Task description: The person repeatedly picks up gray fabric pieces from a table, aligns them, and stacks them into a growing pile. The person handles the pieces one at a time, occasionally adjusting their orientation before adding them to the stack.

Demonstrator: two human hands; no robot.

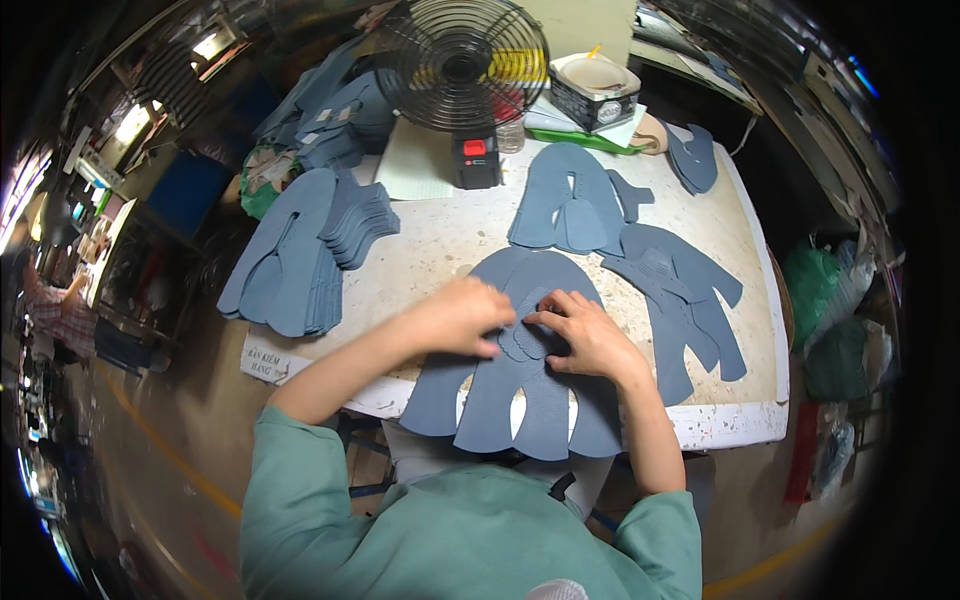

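Note:
Several blue-grey cut pieces that look like shoe uppers (540, 425) lie overlapped at the table's near edge, their curved legs hanging over it. On top of them, between my hands, sits a small scalloped piece (524, 343) of the same colour. My right hand (592, 338) bends over its right side, index fingertip and thumb pressed to its edges. Just left of it hovers my left hand (462, 312), fingers curled and smeared by motion; whether it grips a piece is unclear.
A tall stack of blue-grey pieces (285, 255) stands at left, with more piles behind. Farther back are a black fan (460, 68) and a box with a white bowl (596, 92). Loose pieces (672, 300) lie at right. Green bags (815, 285) hang beyond the table's right side.

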